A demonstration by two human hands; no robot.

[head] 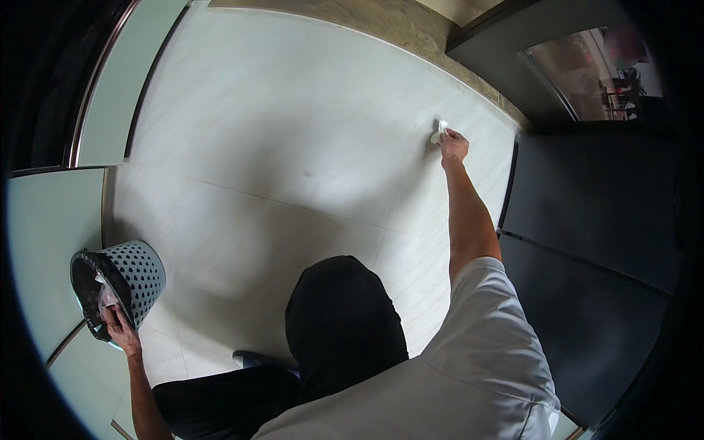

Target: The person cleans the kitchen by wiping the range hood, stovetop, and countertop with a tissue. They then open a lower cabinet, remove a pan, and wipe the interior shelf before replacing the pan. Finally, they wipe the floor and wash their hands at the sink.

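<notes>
My right hand (455, 146) reaches far out to the front right, pinching a crumpled white tissue or cloth (439, 133) against the pale tiled floor (308, 132). Faint small marks show on the tile just left of it. Off to the left, my left hand (122, 331) grips the rim of a light grey-blue waste bin (144, 275) dotted with dark holes. A black plastic liner (122, 275) covers the bin's mouth. Crumpled pinkish, clear wrapping (107, 297) lies inside, close to my fingertips; whether they touch it I cannot tell.
Pale green cabinet fronts (55, 220) line the left side, with a glossy black panel (49, 82) beyond them. Dark cabinet-like panels (588, 192) stand close on the right. A brown stone threshold (352, 16) borders the far floor. My dark-clad knee (346, 313) juts forward between my arms.
</notes>
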